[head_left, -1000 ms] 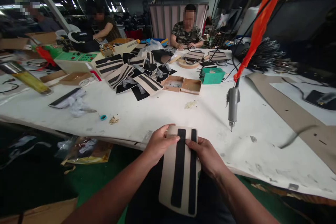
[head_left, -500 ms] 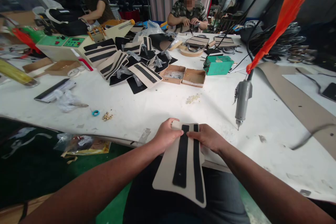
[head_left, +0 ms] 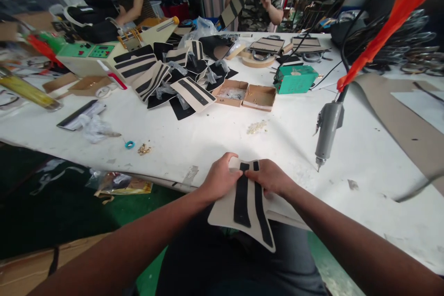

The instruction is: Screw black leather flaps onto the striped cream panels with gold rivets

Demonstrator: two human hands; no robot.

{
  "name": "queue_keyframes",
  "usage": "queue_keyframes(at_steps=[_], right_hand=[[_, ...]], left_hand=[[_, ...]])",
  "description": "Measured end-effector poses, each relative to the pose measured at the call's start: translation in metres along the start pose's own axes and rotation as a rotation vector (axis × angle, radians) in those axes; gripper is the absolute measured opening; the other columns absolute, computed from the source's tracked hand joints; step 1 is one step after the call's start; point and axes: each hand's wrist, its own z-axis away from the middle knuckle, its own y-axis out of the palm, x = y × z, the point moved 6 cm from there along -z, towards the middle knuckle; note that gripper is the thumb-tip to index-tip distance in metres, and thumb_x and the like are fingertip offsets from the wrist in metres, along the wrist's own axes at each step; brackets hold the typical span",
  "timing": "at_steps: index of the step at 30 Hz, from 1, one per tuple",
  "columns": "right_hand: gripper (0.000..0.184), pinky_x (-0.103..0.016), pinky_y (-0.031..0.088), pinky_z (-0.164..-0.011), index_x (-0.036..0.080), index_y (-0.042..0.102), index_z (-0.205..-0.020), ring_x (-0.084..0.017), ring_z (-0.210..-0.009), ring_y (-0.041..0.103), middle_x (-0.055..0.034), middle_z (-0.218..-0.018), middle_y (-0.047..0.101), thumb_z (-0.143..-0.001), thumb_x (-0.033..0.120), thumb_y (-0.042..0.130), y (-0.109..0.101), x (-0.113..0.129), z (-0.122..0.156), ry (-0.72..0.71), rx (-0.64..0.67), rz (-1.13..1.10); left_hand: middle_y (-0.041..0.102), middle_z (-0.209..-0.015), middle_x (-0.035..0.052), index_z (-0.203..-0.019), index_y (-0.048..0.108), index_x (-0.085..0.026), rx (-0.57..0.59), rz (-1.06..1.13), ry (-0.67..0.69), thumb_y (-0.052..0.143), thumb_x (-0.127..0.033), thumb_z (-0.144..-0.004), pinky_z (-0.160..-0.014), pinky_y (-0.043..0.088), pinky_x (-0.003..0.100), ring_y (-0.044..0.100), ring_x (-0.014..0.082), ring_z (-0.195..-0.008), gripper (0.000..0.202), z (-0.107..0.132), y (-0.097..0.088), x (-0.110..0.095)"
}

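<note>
Between my hands is a beige panel with two black strips (head_left: 227, 212), its far end at the table edge and its near end over my lap. My left hand (head_left: 224, 176) grips the far left edge, thumb pressed on the wider black strip. On the right edge, my right hand (head_left: 268, 176) holds the same panel, its thumb meeting the left one. The fingers beneath the panel are hidden. Beyond my hands lie a small heap of pale bits (head_left: 256, 127) and a pile of brass-coloured fittings (head_left: 144, 149).
A grey electric screwdriver (head_left: 328, 129) hangs at right on an orange strap (head_left: 385, 27). Stacked striped panels (head_left: 194, 93), two cardboard boxes (head_left: 260, 98) and a green box (head_left: 296, 79) occupy the table's far side. Opposite, a co-worker (head_left: 256, 9) lifts a similar panel.
The near end of my panel has risen and its lower edge looks more bent. My hands keep their hold. The co-worker opposite has raised a striped panel. The view has shifted slightly.
</note>
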Motion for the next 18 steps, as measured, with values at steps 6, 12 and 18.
queue_keyframes(at_steps=[6,12,18], right_hand=[[0.021,-0.023,0.047,-0.041,0.013,0.066,-0.078,-0.016,-0.051,0.062,-0.0055,-0.067,0.068,-0.079,0.034,0.063,0.002,-0.003,-0.003,-0.049,-0.001,-0.012],[0.029,-0.023,0.044,-0.041,0.013,0.070,-0.082,-0.016,-0.051,0.062,-0.0064,-0.067,0.068,-0.080,0.042,0.069,0.001,-0.002,-0.002,-0.075,-0.005,0.018],[0.039,-0.018,0.046,-0.055,0.014,0.072,-0.114,-0.011,-0.059,0.064,-0.0048,-0.077,0.072,-0.091,0.045,0.068,-0.060,-0.004,-0.019,-0.159,-0.380,0.078]], left_hand=[[0.063,-0.150,0.0061,-0.135,0.069,-0.028,-0.034,-0.272,0.311,0.078,-0.030,-0.088,-0.126,0.047,0.055,0.052,0.0306,-0.144,0.048,0.011,0.000,-0.004],[0.074,-0.135,0.0033,-0.124,0.075,-0.030,0.015,-0.224,0.375,0.079,-0.035,-0.089,-0.120,0.047,0.053,0.059,0.0283,-0.134,0.035,0.010,0.005,0.010],[0.074,-0.133,-0.0003,-0.118,0.074,-0.032,-0.010,-0.180,0.373,0.081,-0.032,-0.088,-0.118,0.044,0.053,0.057,0.0275,-0.134,0.031,0.011,0.005,0.009]])
